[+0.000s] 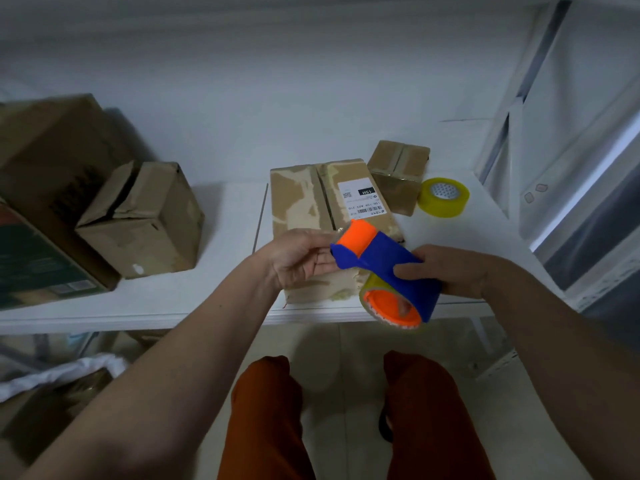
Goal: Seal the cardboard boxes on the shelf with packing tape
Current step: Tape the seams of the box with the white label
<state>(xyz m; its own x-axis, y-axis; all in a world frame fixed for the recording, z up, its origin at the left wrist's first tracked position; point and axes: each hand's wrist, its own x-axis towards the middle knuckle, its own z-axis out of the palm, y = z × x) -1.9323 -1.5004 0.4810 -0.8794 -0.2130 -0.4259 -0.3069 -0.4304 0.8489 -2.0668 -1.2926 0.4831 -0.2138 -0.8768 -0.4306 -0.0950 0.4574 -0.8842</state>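
A blue and orange tape dispenser (388, 268) with a roll of clear tape is held over the near end of a flat cardboard box (304, 202) on the white shelf (221, 282). My right hand (446, 270) grips the dispenser's blue body from the right. My left hand (299, 258) pinches its front end by the orange roller. The box has a white label and its centre seam shows. A small taped box (398, 174) stands behind it to the right.
A spare roll of yellowish tape (444, 197) lies at the back right. A dented box (145, 216) and a larger box (52, 168) stand at the left. A metal shelf frame (554, 140) rises at the right. My legs are below the shelf edge.
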